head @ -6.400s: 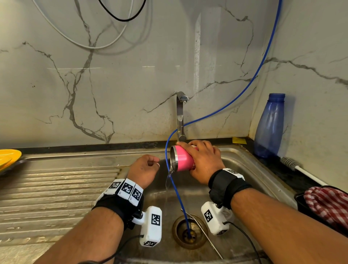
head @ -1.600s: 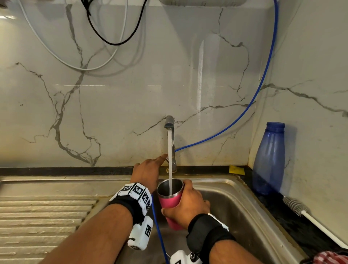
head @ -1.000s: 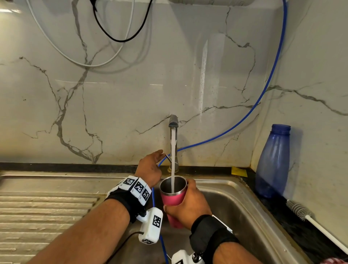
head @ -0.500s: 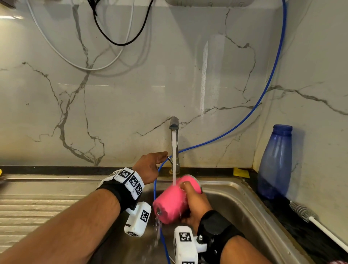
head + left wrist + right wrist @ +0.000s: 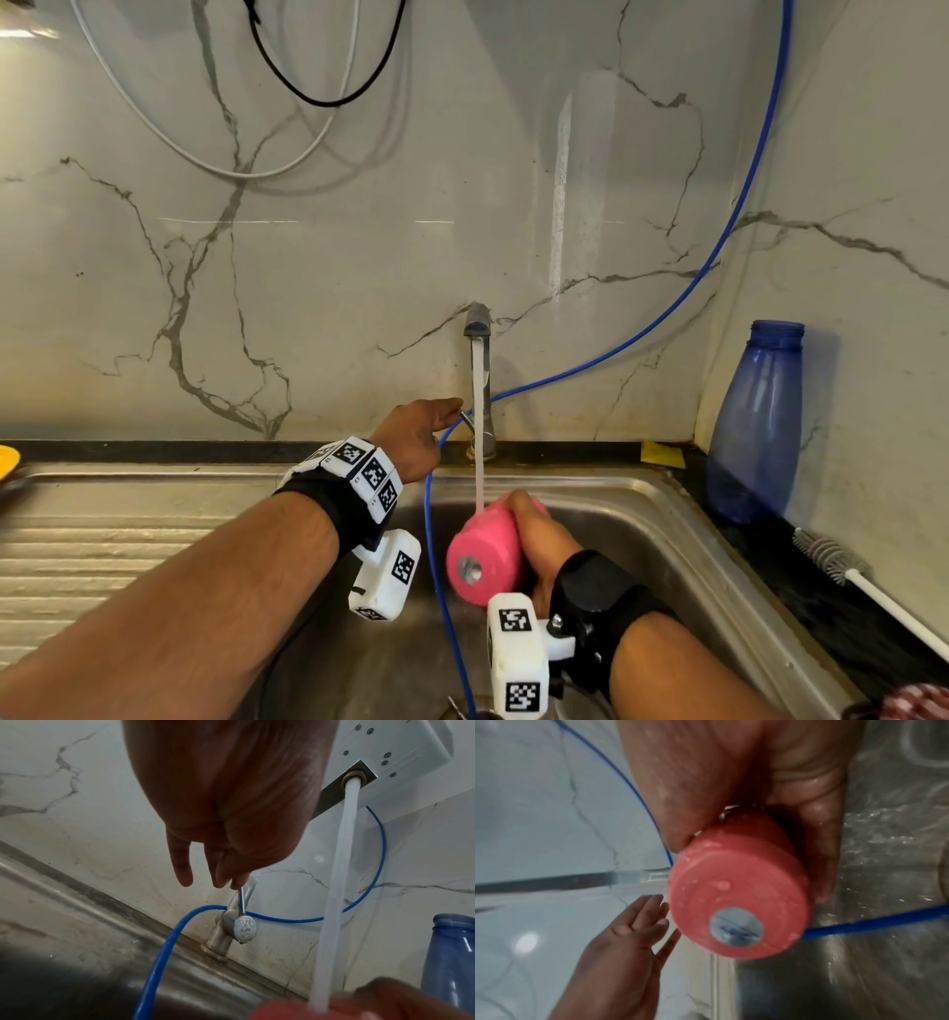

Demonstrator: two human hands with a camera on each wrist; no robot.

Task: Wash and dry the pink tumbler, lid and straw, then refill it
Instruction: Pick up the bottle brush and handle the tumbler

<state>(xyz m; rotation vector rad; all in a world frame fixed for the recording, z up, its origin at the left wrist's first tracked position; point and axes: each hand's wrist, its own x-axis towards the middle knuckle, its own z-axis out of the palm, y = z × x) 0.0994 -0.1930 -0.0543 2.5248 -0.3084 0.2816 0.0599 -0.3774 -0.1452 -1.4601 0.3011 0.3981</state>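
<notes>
Tumbler (image 5: 485, 555) is no longer upright filling under the tap: my right hand (image 5: 539, 539) has tipped it on its side, base toward me, and the stream (image 5: 478, 437) now hits its outer wall instead of the mouth.

Basin (image 5: 642, 519) floor right of pink tumbler (image 5: 482, 560) looks open, though partly hidden; blue hose (image 5: 436, 555) crosses left of it, tap (image 5: 480, 380) and running stream behind, blue bottle (image 5: 755, 426) blocks right corner.
</notes>
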